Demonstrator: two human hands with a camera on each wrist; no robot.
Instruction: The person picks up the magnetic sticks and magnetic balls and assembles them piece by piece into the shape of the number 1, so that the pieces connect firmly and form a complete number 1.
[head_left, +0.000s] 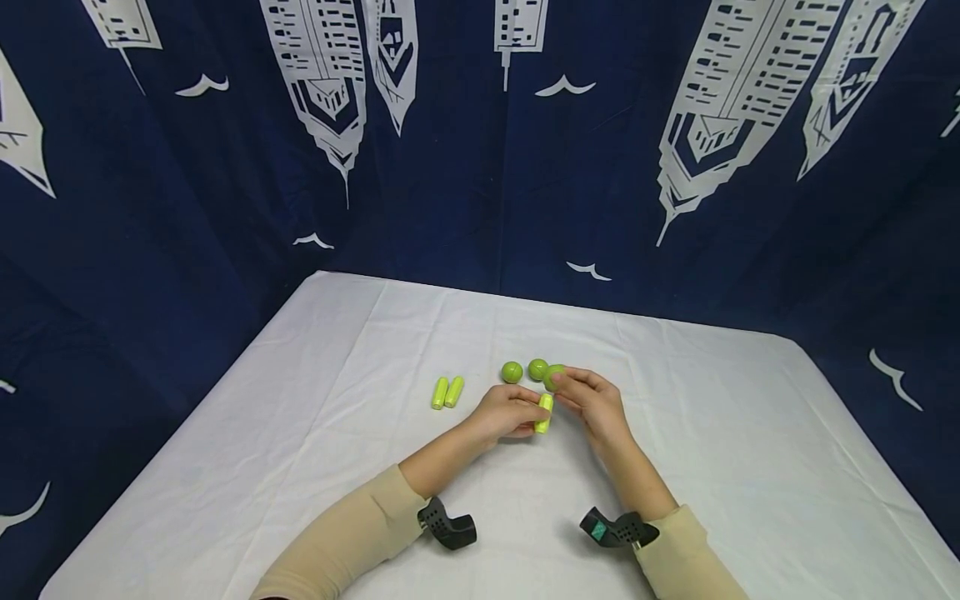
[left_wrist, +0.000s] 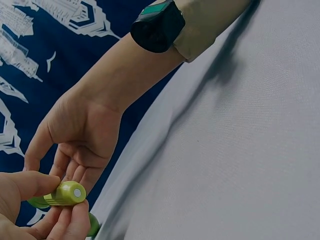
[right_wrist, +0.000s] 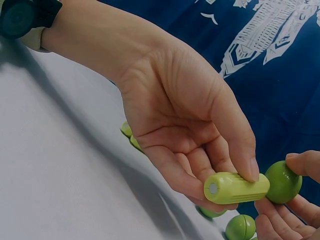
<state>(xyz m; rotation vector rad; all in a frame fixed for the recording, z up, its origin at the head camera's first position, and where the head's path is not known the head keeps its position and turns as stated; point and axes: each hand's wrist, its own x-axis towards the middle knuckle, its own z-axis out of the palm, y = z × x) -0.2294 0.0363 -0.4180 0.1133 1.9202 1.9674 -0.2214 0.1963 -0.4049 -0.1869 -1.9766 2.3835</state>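
"Why does the left hand (head_left: 510, 411) pinch the yellow-green cylinder (head_left: 544, 414) by its sides?"

"Perhaps to leave its ends free (one shows a grey disc (right_wrist: 213, 188))"

"And the right hand (head_left: 597, 408)?"

"Pinching a green ball (right_wrist: 284, 182) beside the cylinder, above the white table (head_left: 690, 417)"

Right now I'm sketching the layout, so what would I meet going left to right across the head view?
Left loose rod, right loose rod, left ball, middle ball, right ball, right hand. Left out for overlap: left hand, held rod.
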